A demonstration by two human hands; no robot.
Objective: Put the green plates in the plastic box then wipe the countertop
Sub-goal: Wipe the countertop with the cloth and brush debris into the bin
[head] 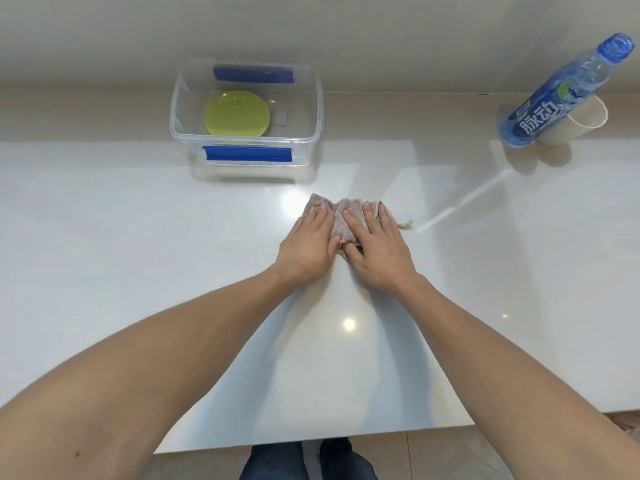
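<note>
Hands [306,245] [375,249] flat, palms on cloth [341,220].

plain off-white wall [346,36] at rear; beige tiled floor [415,455] below; ceiling-light glare spots on the glossy surface.

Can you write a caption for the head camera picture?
Both hands, left and right, press a cloth on the countertop; green plates sit in the plastic box.
</note>
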